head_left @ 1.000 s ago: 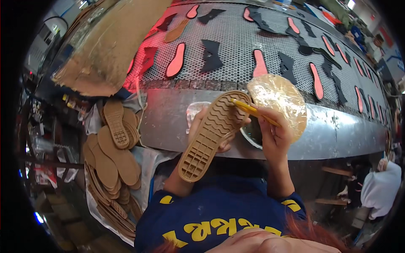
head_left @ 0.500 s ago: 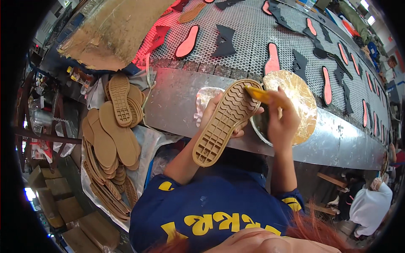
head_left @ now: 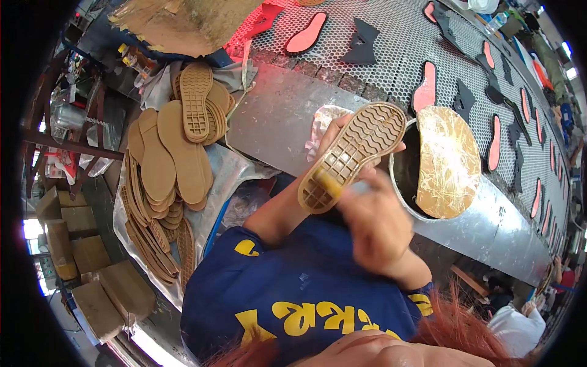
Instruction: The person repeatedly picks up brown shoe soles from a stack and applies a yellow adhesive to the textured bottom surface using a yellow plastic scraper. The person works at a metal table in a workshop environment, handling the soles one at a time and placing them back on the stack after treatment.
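Note:
My left hand [head_left: 333,131] holds a tan rubber shoe sole [head_left: 354,156] tread-up, tilted, over the metal edge of the conveyor [head_left: 287,116]. My right hand [head_left: 376,220] is blurred below the sole's heel and grips a yellow-handled brush [head_left: 333,183] that touches the sole near the heel. Just right of the sole sits a round glue tin [head_left: 406,177], half covered by a glue-crusted golden lid [head_left: 449,159]. A white rag [head_left: 321,122] lies on the metal edge under my left hand.
A pile of tan soles [head_left: 174,165] lies on plastic sheeting to my left. The mesh conveyor belt [head_left: 397,37] carries red insoles [head_left: 306,40] and black cut pieces [head_left: 361,49]. Cardboard boxes [head_left: 98,287] stand at lower left. Another person [head_left: 520,324] is at lower right.
My right hand with the brush has swept from the sole's toe end by the tin down to its heel. The head camera has tilted, shifting the scene.

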A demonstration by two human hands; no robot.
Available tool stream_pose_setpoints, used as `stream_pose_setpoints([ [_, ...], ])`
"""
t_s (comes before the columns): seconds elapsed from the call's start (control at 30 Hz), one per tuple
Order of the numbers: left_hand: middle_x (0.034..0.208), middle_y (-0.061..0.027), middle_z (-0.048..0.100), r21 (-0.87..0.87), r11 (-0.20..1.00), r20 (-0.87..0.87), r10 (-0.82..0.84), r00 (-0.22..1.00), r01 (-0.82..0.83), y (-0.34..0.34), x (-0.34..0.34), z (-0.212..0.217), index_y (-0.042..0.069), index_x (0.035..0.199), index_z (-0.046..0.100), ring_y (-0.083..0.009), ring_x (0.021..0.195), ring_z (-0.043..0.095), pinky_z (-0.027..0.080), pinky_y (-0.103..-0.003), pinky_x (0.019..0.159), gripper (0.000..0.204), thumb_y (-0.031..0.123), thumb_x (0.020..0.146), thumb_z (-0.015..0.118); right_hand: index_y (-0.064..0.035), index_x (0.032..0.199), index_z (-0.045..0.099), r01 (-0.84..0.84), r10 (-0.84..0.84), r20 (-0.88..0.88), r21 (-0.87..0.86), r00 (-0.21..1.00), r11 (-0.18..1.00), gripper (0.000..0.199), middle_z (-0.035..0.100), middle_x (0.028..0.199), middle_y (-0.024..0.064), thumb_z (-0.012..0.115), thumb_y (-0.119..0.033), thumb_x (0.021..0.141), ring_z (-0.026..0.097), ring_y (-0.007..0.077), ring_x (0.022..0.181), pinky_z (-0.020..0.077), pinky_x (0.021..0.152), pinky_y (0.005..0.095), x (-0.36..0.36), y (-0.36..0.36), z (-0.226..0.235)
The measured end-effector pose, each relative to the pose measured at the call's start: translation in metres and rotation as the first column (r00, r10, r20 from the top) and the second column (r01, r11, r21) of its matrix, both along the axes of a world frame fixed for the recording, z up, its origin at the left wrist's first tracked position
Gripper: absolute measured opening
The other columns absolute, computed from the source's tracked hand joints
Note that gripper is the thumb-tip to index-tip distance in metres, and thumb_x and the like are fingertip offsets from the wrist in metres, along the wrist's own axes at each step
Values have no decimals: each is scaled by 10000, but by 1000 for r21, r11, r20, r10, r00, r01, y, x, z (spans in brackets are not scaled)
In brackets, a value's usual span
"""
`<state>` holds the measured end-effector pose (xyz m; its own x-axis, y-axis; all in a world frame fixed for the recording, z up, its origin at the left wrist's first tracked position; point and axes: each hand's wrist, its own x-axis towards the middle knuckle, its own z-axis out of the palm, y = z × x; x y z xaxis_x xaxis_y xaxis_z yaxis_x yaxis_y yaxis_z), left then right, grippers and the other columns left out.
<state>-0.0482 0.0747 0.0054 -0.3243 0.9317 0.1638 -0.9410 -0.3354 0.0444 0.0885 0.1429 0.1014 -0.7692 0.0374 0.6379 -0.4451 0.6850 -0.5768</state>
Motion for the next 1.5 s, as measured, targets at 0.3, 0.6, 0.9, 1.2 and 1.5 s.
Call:
stream_pose_setpoints([
  [0.3, 1065, -248, 627, -229, 960, -67, 149, 987, -161, -13, 3, 11, 23, 1312, 450, -274, 553, 663, 552, -356, 413, 604, 479, 934, 329, 16, 1005, 628, 284, -238, 155, -516, 959, 808, 116, 638, 938, 76, 578, -11, 904, 583, 101, 848, 457, 779, 230, -39, 62, -17],
  [0.6, 1068, -200, 637, -177, 744, -608, 432, 666, -644, 114, -135, 76, -14, 1237, 485, -315, 872, 663, 562, -405, 693, 609, 502, 935, 369, 7, 1131, 496, 152, -534, -197, -829, 822, 538, 205, 561, 1047, 113, 545, -38, 937, 574, 168, 969, 457, 875, 294, 3, 105, -29],
  [0.9, 1465, -275, 263, 188, 262, -644, -695, -320, -947, 62, -114, 30, 170, 1490, 216, -418, 1389, 202, 48, -694, 1051, 792, 496, 853, 556, 1, 1106, 516, 269, -539, -91, -790, 837, 551, 188, 567, 1044, 98, 553, -44, 927, 554, 162, 956, 414, 904, 296, 19, 101, -53],
  [1.2, 1417, -295, 314, 628, -307, -247, -950, 191, -715, -139, -37, 46, 124, 1412, 376, -468, 1362, 202, 66, -719, 1026, 765, 372, 759, 689, 20, 1066, 562, 472, -558, 22, -562, 829, 679, 148, 604, 999, 105, 528, -15, 927, 584, 167, 935, 467, 866, 284, 18, 82, -65],
  [1.5, 1291, -195, 483, 619, -417, -242, -908, 343, -666, -207, -60, 25, -40, 1336, 398, -335, 1269, 398, 266, -541, 1054, 736, 297, 755, 698, 14, 1048, 576, 502, -497, 126, -402, 858, 766, 134, 585, 1006, 84, 547, -10, 919, 553, 183, 964, 446, 882, 304, 12, 76, -75],
])
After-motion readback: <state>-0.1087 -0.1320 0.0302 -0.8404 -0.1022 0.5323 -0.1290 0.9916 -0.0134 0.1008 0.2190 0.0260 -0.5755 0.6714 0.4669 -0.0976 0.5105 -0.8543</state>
